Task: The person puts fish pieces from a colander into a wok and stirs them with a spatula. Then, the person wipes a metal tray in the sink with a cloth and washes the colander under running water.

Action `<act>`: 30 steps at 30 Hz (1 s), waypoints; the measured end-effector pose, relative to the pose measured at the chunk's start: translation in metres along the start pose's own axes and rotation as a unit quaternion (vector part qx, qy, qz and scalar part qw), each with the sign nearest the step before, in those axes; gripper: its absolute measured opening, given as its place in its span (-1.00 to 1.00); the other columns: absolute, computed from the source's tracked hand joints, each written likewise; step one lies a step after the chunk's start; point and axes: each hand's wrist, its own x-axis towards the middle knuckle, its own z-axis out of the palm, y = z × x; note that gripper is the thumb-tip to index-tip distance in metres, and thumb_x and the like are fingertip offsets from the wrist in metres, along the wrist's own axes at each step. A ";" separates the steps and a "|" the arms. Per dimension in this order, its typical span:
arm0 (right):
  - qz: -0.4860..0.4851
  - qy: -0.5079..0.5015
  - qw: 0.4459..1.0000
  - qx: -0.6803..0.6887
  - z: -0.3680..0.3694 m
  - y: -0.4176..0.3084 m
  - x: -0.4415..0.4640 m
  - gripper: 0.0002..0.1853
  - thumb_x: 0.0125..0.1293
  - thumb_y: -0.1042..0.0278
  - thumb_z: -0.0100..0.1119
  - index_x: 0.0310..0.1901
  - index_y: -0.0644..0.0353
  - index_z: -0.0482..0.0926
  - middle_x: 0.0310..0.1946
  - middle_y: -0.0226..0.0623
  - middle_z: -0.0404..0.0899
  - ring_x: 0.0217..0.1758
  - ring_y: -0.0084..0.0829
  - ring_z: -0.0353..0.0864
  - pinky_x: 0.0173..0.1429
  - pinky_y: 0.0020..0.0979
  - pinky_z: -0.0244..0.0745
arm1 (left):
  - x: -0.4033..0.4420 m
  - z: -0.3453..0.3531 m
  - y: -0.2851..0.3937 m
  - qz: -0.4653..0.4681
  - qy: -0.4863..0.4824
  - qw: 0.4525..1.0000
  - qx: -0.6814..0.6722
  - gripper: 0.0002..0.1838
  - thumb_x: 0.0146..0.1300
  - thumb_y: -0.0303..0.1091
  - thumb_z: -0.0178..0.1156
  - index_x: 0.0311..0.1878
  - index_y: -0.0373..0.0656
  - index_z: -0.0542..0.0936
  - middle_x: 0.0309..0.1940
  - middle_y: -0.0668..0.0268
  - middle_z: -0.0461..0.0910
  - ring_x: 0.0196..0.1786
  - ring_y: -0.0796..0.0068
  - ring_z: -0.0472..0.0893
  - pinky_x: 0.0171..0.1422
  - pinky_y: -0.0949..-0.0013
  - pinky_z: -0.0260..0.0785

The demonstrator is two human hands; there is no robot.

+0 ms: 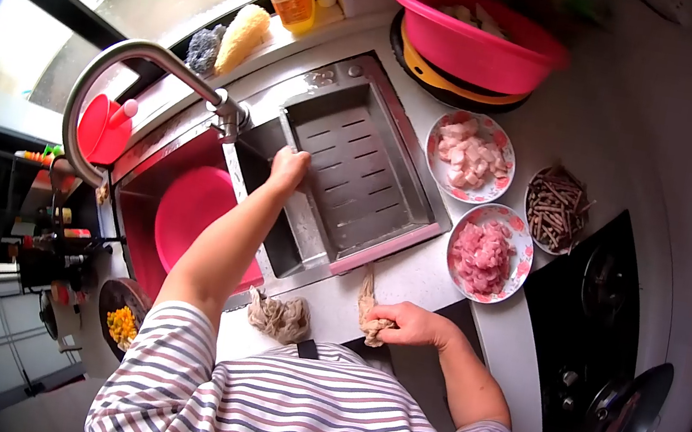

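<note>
Right hand (417, 325): cloth (372, 318) gripped by closed fingers — held at the counter's (411, 273) front edge.
Left hand (288, 171): placed at the tray's (349, 173) left edge — finger closure cannot be told.
Tray: set into the sink's (300, 276) right side.

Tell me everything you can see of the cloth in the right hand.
The cloth is light brown, limp and heavily creased, apparently of soft fabric. The right hand grips its bunched lower part; a narrower end extends toward the front edge of the sink, over the pale counter. Its folds and the fingers hide its full shape.
</note>
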 end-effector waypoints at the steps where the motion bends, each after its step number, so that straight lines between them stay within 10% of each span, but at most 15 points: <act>1: -0.004 -0.007 1.000 -0.004 0.005 0.004 0.004 -0.66 0.08 0.40 0.07 -0.06 0.19 0.47 -0.30 -0.32 0.55 -0.25 -0.51 0.50 -0.07 -0.49 0.39 | -0.004 0.008 -0.001 -0.002 0.001 1.000 -0.007 -0.87 -0.11 -0.41 0.01 -0.63 -0.25 0.36 -0.76 0.29 0.35 -0.74 0.41 0.36 -0.72 0.25 0.17; 5: 0.054 -0.018 0.998 0.001 0.008 -0.013 0.014 -0.65 0.08 0.38 0.09 -0.05 0.20 0.47 -0.24 -0.29 0.57 -0.17 -0.48 0.52 0.00 -0.49 0.37 | -0.011 0.026 0.001 -0.005 0.018 0.998 -0.055 -0.87 -0.11 -0.41 -0.02 -0.61 -0.28 0.40 -0.77 0.25 0.35 -0.74 0.36 0.39 -0.70 0.22 0.24; 9: 0.015 -0.012 0.999 0.034 0.017 -0.023 0.030 -0.68 0.09 0.45 0.09 -0.07 0.28 0.47 -0.31 -0.37 0.57 -0.21 -0.58 0.49 -0.06 -0.52 0.40 | -0.004 0.022 -0.008 -0.010 0.035 0.999 0.028 -0.27 0.05 0.12 0.15 0.07 -0.36 0.38 -0.10 -0.09 0.51 -0.03 0.04 0.52 0.06 0.12 0.35; 10: 0.023 -0.017 0.998 0.052 0.017 -0.036 0.035 -0.67 0.07 0.46 0.09 -0.07 0.27 0.46 -0.32 -0.37 0.56 -0.22 -0.58 0.49 -0.08 -0.53 0.39 | -0.008 0.025 -0.019 0.098 0.149 0.983 0.047 -0.28 0.06 0.17 0.14 -0.01 -0.40 0.44 -0.15 -0.02 0.54 -0.06 0.21 0.54 0.01 0.25 0.35; 15: -0.004 0.005 0.985 0.175 0.011 -0.107 0.052 -0.68 0.00 0.56 0.08 -0.12 0.33 0.47 -0.29 -0.34 0.52 -0.24 -0.58 0.49 -0.15 -0.55 0.41 | -0.103 -0.115 -0.010 0.210 0.104 0.959 0.157 -0.60 0.09 -0.13 0.20 -0.04 -0.12 0.51 -0.14 0.16 0.56 -0.07 0.21 0.55 0.02 0.27 0.36; 23: -0.303 0.264 0.889 0.220 -0.013 -0.186 0.098 -0.58 0.08 0.14 0.26 -0.15 0.26 0.41 -0.20 -0.24 0.41 -0.22 -0.30 0.53 -0.35 -0.40 0.50 | -0.118 -0.278 -0.191 -0.227 0.267 0.897 0.269 -0.24 -0.08 -0.06 0.29 0.16 -0.18 0.24 -0.06 0.00 0.50 0.04 0.01 0.47 0.11 0.10 0.34; 25: -0.295 0.226 0.919 0.134 -0.009 -0.225 0.126 -0.51 0.12 -0.03 0.22 -0.16 0.26 0.41 -0.23 -0.24 0.41 -0.20 -0.31 0.51 -0.33 -0.39 0.50 | -0.103 -0.285 -0.226 -0.294 0.227 0.915 0.159 -0.15 -0.11 -0.07 0.31 0.21 -0.13 0.12 0.00 -0.03 0.46 0.08 0.02 0.46 0.16 0.07 0.30; 30: -0.033 0.338 0.936 -0.094 -0.025 -0.228 0.233 -0.82 0.18 0.27 0.12 -0.47 0.14 0.41 -0.63 -0.53 0.37 -0.65 -0.73 0.30 -0.68 -0.61 0.16 | -0.109 -0.290 -0.206 -0.290 0.286 0.906 0.118 -0.47 -0.01 -0.30 0.15 0.09 -0.08 0.32 -0.08 0.04 0.53 0.01 0.01 0.50 0.08 0.09 0.33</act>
